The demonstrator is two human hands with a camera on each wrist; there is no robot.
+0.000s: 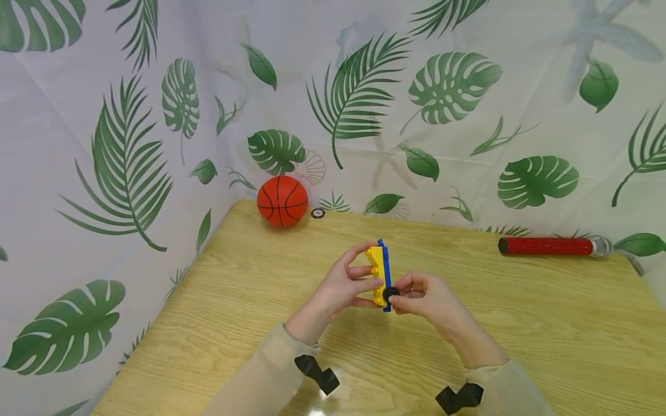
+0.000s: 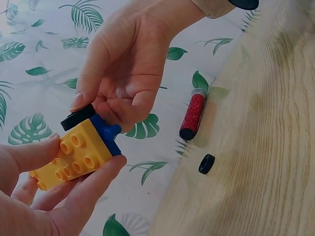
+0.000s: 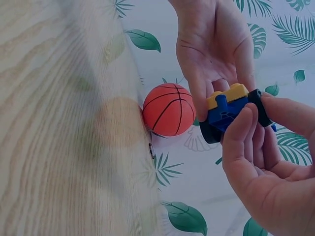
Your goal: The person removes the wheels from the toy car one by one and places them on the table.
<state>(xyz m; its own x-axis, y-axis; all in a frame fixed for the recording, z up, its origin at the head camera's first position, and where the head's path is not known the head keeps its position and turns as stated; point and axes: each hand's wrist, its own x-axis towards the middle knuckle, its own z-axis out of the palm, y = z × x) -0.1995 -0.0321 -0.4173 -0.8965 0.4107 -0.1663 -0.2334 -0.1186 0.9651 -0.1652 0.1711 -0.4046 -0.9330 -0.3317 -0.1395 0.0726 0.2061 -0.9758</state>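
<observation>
My left hand (image 1: 340, 289) grips a toy vehicle of yellow and blue building-block pieces, its yellow studded block (image 2: 81, 155) turned toward the left wrist camera. Along the other side runs the blue base (image 1: 387, 268). With thumb and fingers, my right hand (image 1: 429, 297) pinches a black wheel (image 3: 259, 107) at one end of the blue base. Across the toy in the right wrist view, a second black wheel (image 3: 210, 132) sits on the opposite side, partly hidden by the base. The toy is held up above the wooden table (image 1: 208, 323).
An orange toy basketball (image 1: 282, 201) stands at the back left corner, with a small round black-and-white disc (image 1: 318, 213) beside it. A glittery red tube (image 1: 546, 246) lies at the back right. On the table in the left wrist view is a small black round piece (image 2: 206, 163).
</observation>
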